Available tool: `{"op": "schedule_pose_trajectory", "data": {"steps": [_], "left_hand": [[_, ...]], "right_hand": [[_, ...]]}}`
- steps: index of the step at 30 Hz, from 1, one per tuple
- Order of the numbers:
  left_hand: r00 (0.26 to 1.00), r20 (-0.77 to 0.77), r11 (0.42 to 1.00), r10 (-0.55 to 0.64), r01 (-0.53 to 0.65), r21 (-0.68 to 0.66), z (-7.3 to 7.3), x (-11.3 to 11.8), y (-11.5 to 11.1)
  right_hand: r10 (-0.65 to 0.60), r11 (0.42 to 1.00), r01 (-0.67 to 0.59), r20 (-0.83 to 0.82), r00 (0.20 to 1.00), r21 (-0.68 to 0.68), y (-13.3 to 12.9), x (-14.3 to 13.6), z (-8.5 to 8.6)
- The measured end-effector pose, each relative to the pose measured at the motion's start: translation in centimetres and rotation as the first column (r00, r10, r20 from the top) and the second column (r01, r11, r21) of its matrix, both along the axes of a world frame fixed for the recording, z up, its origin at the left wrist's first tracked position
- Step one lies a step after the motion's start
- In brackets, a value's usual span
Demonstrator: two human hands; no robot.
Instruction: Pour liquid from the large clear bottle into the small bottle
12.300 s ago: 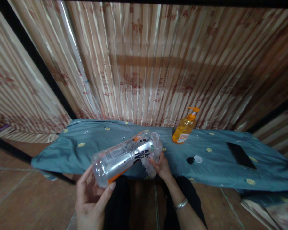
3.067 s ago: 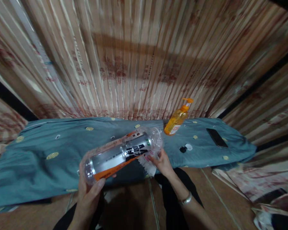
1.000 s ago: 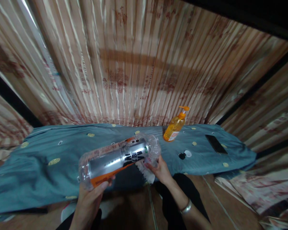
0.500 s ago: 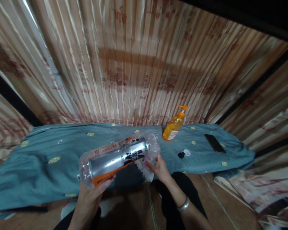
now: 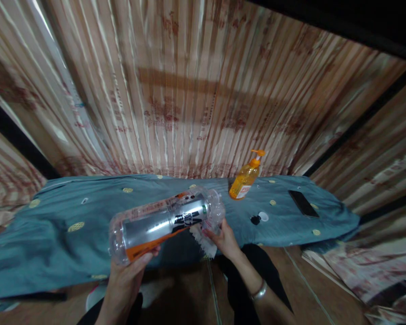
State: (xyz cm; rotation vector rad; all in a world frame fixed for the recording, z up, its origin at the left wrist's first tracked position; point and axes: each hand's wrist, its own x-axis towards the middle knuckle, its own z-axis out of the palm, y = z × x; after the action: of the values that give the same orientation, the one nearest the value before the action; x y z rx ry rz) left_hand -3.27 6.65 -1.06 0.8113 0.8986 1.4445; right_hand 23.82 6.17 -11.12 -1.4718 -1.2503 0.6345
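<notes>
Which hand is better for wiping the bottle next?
Probably the right hand: it holds the white cloth at the neck end of the bottle. The left hand is busy gripping the bottom end.

Left hand (image 5: 130,271) low, fingers curled in a grip, thumb angled inward. Left forearm (image 5: 112,307) rises from bottom edge. Right hand (image 5: 226,240) higher, digits pinched, pointing up-left; right forearm (image 5: 250,276) slants from lower right.
</notes>
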Motion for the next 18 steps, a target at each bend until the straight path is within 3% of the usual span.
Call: {"op": "schedule_pose_trajectory", "data": {"steps": [8, 18], "left_hand": [[1.000, -0.014, 1.000, -0.019, 0.019, -0.010, 0.3, 0.2, -0.1], [0.998, 0.021, 0.997, 0.057, -0.056, -0.043, 1.3, 1.0, -1.2]], "right_hand": [[-0.019, 1.000, 0.019, 0.015, 1.000, 0.001, 0.1, 0.2, -0.3], [-0.013, 0.999, 0.013, 0.002, 1.000, -0.038, 0.0, 0.1, 0.2]]}}
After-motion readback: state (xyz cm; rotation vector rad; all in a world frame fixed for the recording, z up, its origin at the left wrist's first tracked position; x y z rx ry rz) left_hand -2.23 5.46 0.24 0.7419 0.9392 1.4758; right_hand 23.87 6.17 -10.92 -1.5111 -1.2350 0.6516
